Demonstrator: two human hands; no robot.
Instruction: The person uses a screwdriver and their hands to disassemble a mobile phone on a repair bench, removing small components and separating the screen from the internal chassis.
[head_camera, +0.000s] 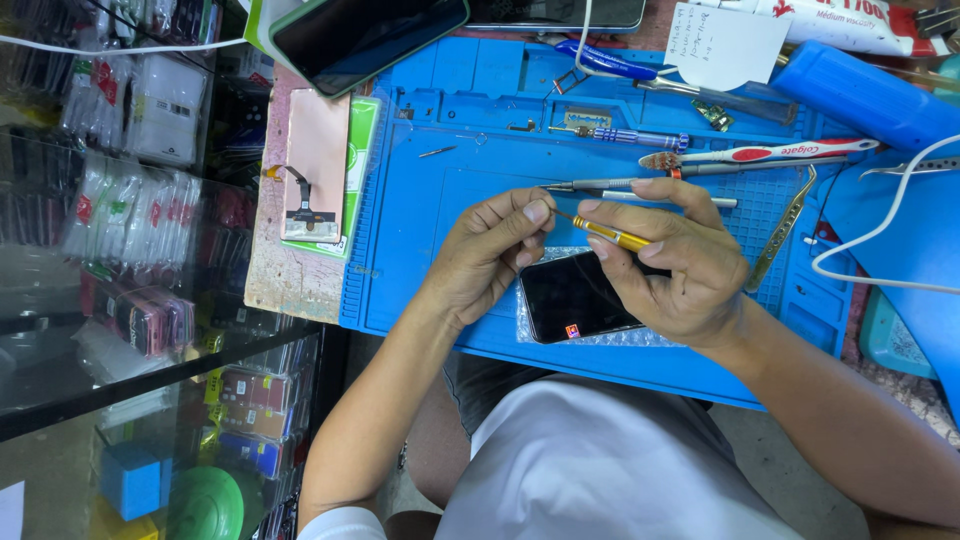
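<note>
Cluttered repair bench (290, 285), blue silicone work mat (450, 240) spread over it, glass display case to one side with packaged stock. Fingers first: right hand (665, 255) closed around a small screwdriver (610, 235) with a yellow grip, thumb and forefinger pinching the handle; left hand (490, 255) pinched shut on the thin metal tip end of the same driver, thumb against forefinger. Both hands hover just above a dark smartphone (575, 298) lying screen-up on a patch of bubble wrap (600, 338), near the mat's front edge. Judgement: the work looks like seating or checking the bit; best done by keeping the shaft straight between both pinches, turning gently, and holding it over the mat so a dropped bit stays caught. Keep the point off the phone glass. Outward from the phone, toward the far side of the mat: one toothbrush (760, 153) with red-and-white handle, one long grey precision driver (640, 185), one purple-grip driver (625, 137), one blue-handled tool (605, 62), one brass-coloured tweezers (785, 228) beside the right hand. Beyond the mat's left edge: one copper-coloured back panel with flex cable (315, 170). Counts: phones on the mat, one; two more dark screens (365, 35) past the mat's far edge; hands, two; white cable (880, 230), one, looping on the right.
</note>
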